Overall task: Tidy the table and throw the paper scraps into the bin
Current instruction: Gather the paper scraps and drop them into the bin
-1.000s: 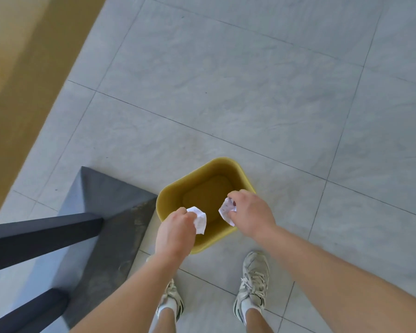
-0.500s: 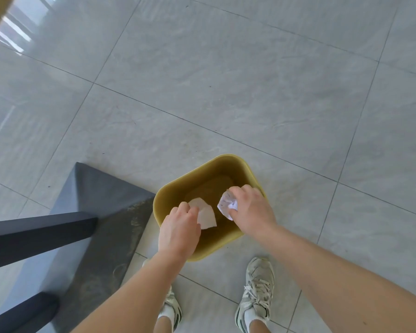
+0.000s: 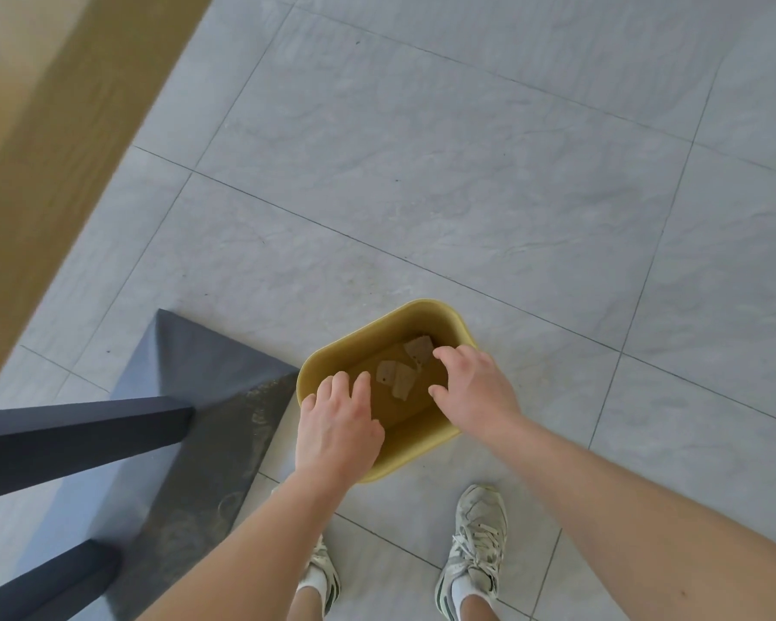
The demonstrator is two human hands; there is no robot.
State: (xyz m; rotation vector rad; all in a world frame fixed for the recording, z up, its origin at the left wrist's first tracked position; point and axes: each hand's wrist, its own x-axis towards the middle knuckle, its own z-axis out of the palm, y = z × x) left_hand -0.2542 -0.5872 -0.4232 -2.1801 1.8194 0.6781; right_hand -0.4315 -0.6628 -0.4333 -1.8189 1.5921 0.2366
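Paper scraps [image 3: 402, 374] sit in bin [image 3: 422, 303], below our left hand [image 3: 337, 423] and right hand [image 3: 476, 392], both spread, empty. Flimsy, light; we'd pinch edges.

Paper scraps [image 3: 397, 374] lie in the bin [image 3: 422, 445] (on the floor [image 3: 422, 172]), right of the dark base [image 3: 207, 396].

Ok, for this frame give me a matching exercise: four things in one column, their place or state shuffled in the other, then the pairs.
1. bin
2. paper scraps
3. left hand
4. right hand

A. open, fingers spread, over the near left rim
B. mustard yellow, standing on the tiled floor
C. open, over the right rim
D. lying at the bottom, inside

Pairs: 1-B, 2-D, 3-A, 4-C
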